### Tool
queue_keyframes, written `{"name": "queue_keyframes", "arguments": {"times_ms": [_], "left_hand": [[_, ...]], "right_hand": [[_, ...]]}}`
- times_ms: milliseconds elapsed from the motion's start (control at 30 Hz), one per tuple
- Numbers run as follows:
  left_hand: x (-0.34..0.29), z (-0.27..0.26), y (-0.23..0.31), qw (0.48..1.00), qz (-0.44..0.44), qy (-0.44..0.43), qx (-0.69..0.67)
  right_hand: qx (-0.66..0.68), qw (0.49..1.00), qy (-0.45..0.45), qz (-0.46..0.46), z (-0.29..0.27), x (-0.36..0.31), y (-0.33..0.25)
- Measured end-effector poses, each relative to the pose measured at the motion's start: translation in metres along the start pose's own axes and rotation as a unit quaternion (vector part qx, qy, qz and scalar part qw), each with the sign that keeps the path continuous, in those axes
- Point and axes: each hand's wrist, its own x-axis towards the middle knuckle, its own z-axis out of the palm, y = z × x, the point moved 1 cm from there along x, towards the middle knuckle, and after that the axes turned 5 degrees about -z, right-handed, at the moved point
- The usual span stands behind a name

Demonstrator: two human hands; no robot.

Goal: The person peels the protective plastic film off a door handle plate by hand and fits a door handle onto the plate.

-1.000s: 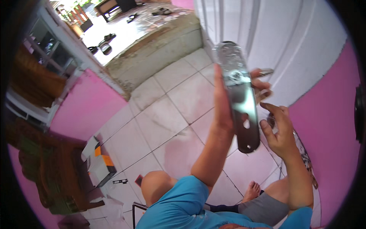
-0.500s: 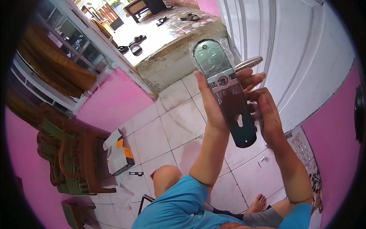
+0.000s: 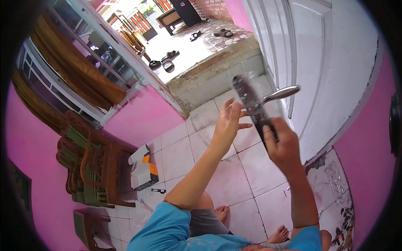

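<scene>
A door handle (image 3: 250, 99) with a long, dark back plate is tilted in the air before me, partly blurred by motion. Its silver lever (image 3: 284, 93) sticks out to the right, and bits of clear plastic film cling to the plate's upper part. My right hand (image 3: 284, 146) is closed around the plate's lower end, thumb on the near face. To the left of the plate, my left hand (image 3: 227, 123) has its fingers spread close to the plate; whether a fingertip touches it I cannot tell.
A white panelled door (image 3: 312, 62) stands at the right, beside a raised concrete step (image 3: 217, 71). An opened carton (image 3: 144, 173) and a small metal part (image 3: 158, 191) lie on the tiles at left, near a carved wooden chair (image 3: 96, 167). Sandals (image 3: 168, 62) are outside.
The handle has turned from its broad back toward a narrow, slanted view and dropped slightly. My left hand has come off the plate to the left; my right hand now grips its lower end.
</scene>
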Motion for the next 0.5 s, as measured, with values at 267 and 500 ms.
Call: {"name": "queue_keyframes", "arguments": {"times_ms": [267, 500], "left_hand": [[-0.022, -0.009, -0.037, 0.981, -0.100, 0.043, -0.161], [-0.019, -0.020, -0.038, 0.966, -0.186, -0.033, -0.176]], "right_hand": [[-0.036, 0.995, -0.079, -0.052, 0.049, -0.040, -0.006], [0.089, 0.992, -0.093, -0.010, 0.052, -0.035, 0.015]]}}
